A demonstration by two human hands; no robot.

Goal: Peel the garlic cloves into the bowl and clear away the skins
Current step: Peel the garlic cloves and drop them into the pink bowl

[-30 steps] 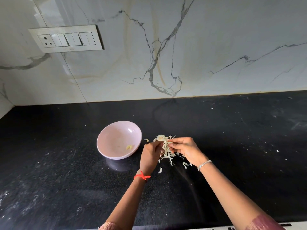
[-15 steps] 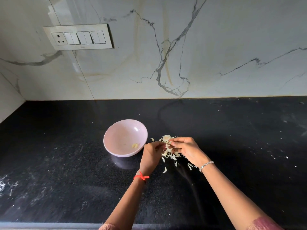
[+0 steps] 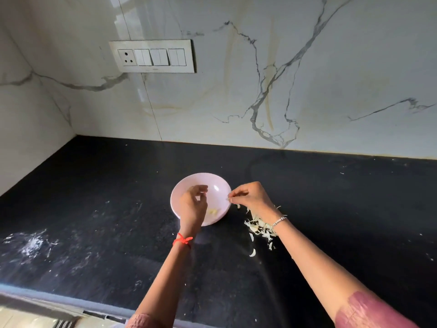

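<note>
Pink bowl (image 3: 221,185) sits mid-table, round and shallow, smooth w/ a small glare spot on the inside. The table (image 3: 118,209) is glossy black speckled stone, w/ whitish scuffs over on the left side. At the bottom of the bowl, toward the near side, are a couple of peeled garlic cloves (image 3: 213,211): small, pale yellow, bare.

Left hand (image 3: 192,207) hovers over the bowl's left half. Its fingers (image 3: 201,188) are curled, thumb + forefinger making a loop, but they're blurry so tbh can't tell if anything's in there. Red thread (image 3: 182,241) is tied round that wrist.

Right hand (image 3: 250,197) is just off the bowl's right rim, fingertips (image 3: 236,194) pinched tight on a tiny pale bit (image 3: 228,199). Could be skin or clove, can't tell. Silver bracelet (image 3: 279,220) on that wrist, thin chain type.

Garlic skins (image 3: 257,227) are in a loose heap on the table just right of the bowl, partly under the right wrist. They're thin, papery, curly off-white flakes, w/ a few strays trailing toward the camera. One curved piece (image 3: 252,253) lies apart from the rest.

Behind it all the wall (image 3: 331,67) is glossy white marble-look w/ grey veins and some yellowish streaks. A white switch panel (image 3: 152,56) is up left.
</note>
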